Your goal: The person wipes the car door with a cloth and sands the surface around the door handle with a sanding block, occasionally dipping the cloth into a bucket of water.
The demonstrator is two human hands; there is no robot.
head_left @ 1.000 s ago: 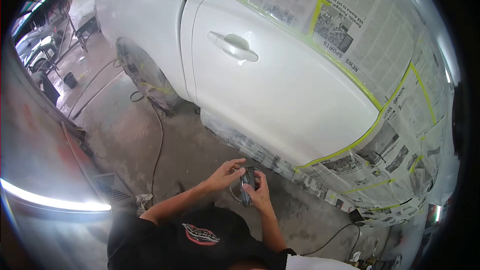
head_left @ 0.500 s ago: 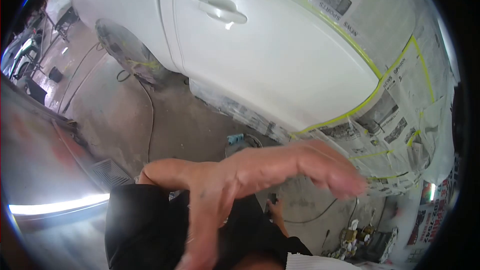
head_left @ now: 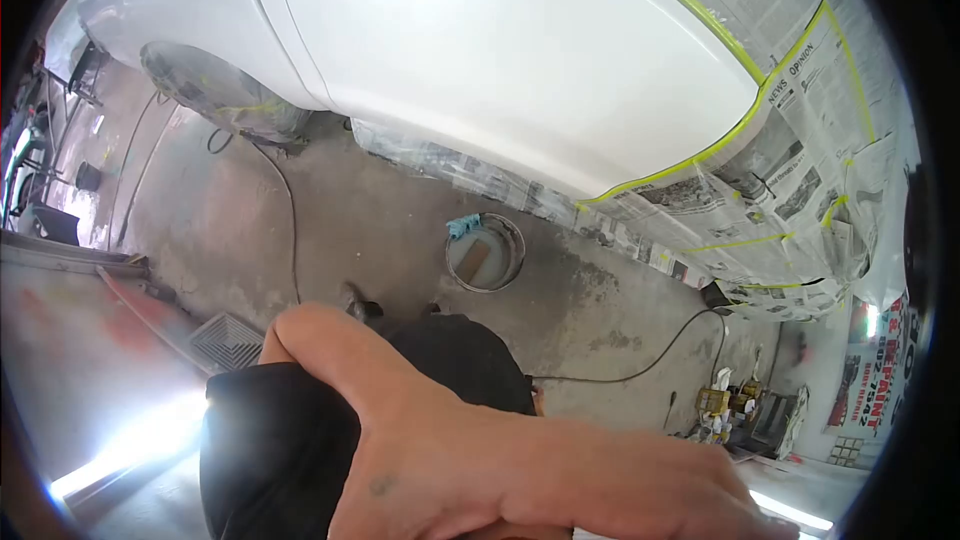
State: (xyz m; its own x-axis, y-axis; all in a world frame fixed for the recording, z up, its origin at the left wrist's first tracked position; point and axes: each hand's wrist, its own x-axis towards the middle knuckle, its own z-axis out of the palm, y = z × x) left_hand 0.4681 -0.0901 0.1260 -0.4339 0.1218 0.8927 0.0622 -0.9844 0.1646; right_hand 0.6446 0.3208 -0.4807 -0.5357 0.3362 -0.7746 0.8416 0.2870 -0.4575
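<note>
Well, largest before you is the white car (head_left: pixel 500 60), its door bare and glossy, with newspaper (head_left: pixel 790 180) edged in yellow-green tape covering the panels beside it. Your black clothing (head_left: pixel 280 440) fills the lower left. Near the car's papered lower edge, a round bucket (head_left: pixel 513 258) stands on the floor, holding cloudy liquid. Your left hand (head_left: pixel 640 475) stretches close beneath the camera (its fingertips run out of sight, so I cannot tell whether it grips anything). Your right hand (head_left: pixel 538 400) is nearly hidden, a sliver of skin beside the clothing; its state cannot be told. A blue cloth (head_left: pixel 463 227) drapes the bucket's rim; a brown block (head_left: pixel 473 262) lies inside.
</note>
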